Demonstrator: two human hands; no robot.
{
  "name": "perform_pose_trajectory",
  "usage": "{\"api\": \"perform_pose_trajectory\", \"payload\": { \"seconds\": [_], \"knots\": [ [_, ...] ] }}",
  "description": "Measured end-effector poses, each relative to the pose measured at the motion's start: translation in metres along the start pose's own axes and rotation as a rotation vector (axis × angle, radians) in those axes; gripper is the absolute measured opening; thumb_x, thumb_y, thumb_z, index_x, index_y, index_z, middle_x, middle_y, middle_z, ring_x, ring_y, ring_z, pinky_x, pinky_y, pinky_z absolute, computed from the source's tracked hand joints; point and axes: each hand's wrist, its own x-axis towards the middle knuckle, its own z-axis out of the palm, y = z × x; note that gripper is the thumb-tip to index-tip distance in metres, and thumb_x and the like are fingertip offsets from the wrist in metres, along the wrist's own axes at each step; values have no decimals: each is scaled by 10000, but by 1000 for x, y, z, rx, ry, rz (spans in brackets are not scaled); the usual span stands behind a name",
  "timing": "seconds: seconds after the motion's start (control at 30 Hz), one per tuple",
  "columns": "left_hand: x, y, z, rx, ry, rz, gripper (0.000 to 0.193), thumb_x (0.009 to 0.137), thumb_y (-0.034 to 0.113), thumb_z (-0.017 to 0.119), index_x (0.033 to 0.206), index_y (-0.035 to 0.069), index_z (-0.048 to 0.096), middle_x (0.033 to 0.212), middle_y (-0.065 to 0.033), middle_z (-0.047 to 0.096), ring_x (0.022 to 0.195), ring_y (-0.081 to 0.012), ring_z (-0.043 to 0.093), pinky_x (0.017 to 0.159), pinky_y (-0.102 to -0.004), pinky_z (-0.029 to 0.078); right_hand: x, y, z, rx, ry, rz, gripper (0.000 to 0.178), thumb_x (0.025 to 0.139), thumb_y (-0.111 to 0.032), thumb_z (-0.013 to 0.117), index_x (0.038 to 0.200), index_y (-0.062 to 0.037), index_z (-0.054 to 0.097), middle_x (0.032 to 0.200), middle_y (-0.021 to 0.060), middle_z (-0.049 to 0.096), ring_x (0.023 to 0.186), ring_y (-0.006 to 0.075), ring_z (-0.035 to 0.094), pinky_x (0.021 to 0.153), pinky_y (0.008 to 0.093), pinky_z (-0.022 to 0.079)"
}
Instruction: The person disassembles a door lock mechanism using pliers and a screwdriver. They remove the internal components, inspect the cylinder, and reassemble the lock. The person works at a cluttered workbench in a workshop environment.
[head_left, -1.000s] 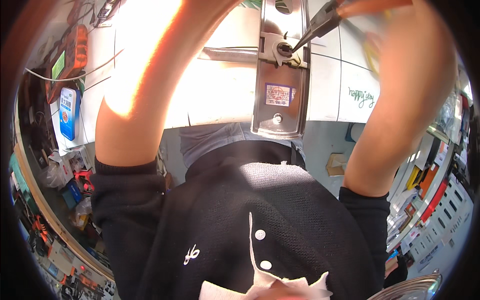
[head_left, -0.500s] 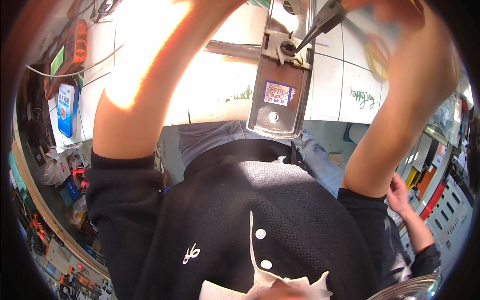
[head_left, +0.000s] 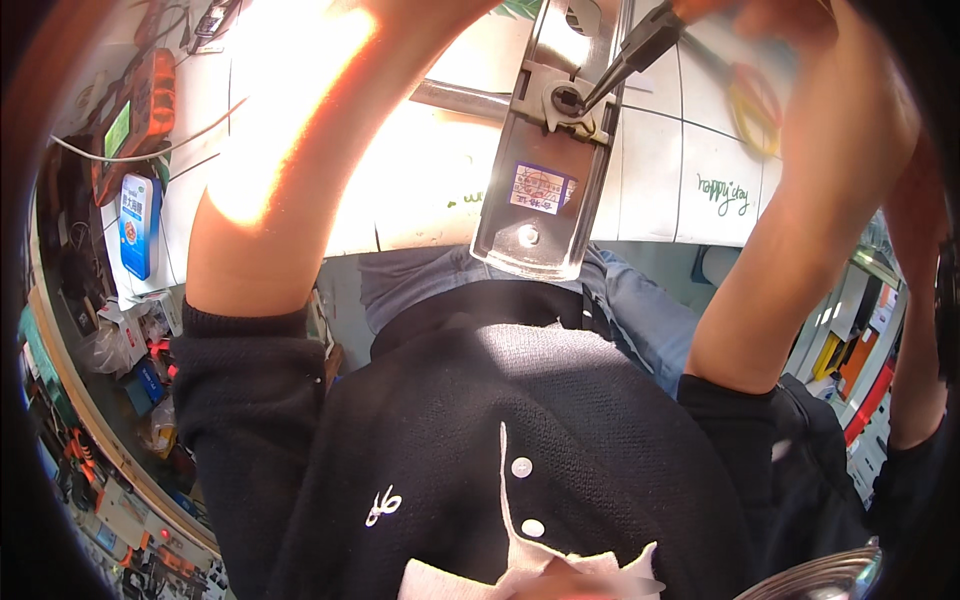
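A long metal door-lock plate lies with its lower end overhanging the near edge of the table. Its back carries a white and purple label and a pale round fitting with a dark socket. At the top right, my right hand, somewhat blurred, is closed round the orange handles of needle-nose pliers. The plier tips rest at the edge of the socket. My left forearm, brightly sunlit, reaches past the top edge; the left hand itself is outside the picture.
A grey metal bar lies left of the plate. Yellow-handled scissors lie on the right. An orange meter and a blue box sit at the left. Another person's arm shows at the far right.
The lock plate has shifted left and tilted a little, and the pliers' tips have moved left with it. The other person's arm has moved up and to the right.
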Motion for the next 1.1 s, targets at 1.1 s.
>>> {"api": "perform_pose_trajectory", "payload": {
  "seconds": [1.1],
  "knots": [
    [-93, 29, 8, -543, -24, -296, 539, 1007, 330, 500, 1358, -75, 438, 1310, -193, 558, 1263, -253, 501, 1036, -406, 426, -55, 77, 188, -563, -1099, 157, 518, 958, -328, 587, 1376, -54, 453, 1380, 140, 488, 1287, 267, 460, 1085, 451, 374]
  ]
}}
